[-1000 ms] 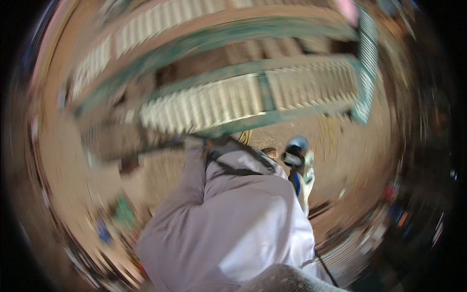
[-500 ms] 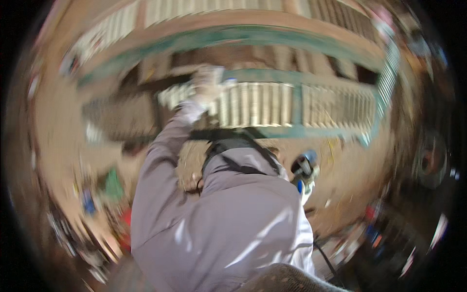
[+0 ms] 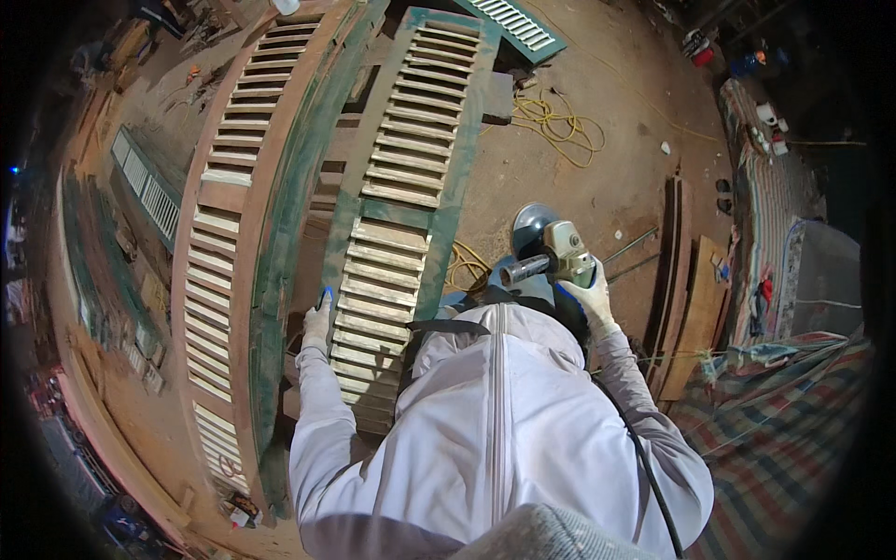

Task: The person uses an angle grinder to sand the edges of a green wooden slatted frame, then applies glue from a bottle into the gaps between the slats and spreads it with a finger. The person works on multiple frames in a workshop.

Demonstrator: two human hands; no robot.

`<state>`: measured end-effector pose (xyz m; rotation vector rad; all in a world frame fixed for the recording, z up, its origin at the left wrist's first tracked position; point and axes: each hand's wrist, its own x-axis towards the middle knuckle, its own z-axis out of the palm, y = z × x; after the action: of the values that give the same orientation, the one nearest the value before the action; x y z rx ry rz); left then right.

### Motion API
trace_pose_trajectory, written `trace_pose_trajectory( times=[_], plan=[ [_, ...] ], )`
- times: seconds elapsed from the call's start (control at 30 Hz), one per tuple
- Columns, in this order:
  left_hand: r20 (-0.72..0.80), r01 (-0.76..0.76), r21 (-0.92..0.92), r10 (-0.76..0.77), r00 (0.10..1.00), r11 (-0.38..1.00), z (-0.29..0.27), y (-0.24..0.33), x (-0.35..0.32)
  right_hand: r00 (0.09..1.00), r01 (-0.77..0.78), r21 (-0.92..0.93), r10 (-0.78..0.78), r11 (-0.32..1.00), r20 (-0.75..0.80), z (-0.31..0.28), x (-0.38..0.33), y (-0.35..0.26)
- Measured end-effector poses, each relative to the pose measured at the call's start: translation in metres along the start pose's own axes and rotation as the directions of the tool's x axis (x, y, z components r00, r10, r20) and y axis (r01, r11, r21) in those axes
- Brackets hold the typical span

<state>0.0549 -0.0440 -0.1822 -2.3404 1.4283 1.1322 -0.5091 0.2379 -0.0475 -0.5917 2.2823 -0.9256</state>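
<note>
My right hand (image 3: 590, 297), in a white and blue work glove, is closed round the body of an angle grinder (image 3: 564, 245). Its round disc (image 3: 534, 222) points away to the upper left, and a stubby side handle (image 3: 525, 271) sticks out to the left. A green louvered shutter (image 3: 397, 213) with pale bare slats lies in front of me and to the left. At its near left edge my gloved left hand (image 3: 317, 322) grips the frame, its fingers partly hidden by the edge.
Left of it stands another long louvered shutter (image 3: 213, 198) with a brown frame. A yellow cable (image 3: 560, 126) lies coiled on the dirt floor beyond. Wooden boards (image 3: 686, 289) and a striped tarp (image 3: 779, 420) lie to the right. A black cord (image 3: 644, 457) runs along my right arm.
My view and body have turned, so the shutters now run lengthwise ahead. My left hand has moved from over the slats to the shutter's left edge. The grinder is now plainly visible.
</note>
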Motion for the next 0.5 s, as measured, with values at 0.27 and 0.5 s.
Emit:
trace_pose_trajectory(
  times=[0.27,0.5],
  plan=[
    [-0.252,-0.014,-0.018,0.009,0.968,1.0,-0.053,0.045,-0.144,0.998,-0.022,0.154,0.032,0.988,-0.06,0.005,0.009,0.028],
    [-0.445,-0.095,-0.057,0.06,0.894,0.994,-0.038,0.078,-0.266,0.999,0.04,0.177,-0.045,0.983,0.02,0.016,0.036,0.025]
  ],
)
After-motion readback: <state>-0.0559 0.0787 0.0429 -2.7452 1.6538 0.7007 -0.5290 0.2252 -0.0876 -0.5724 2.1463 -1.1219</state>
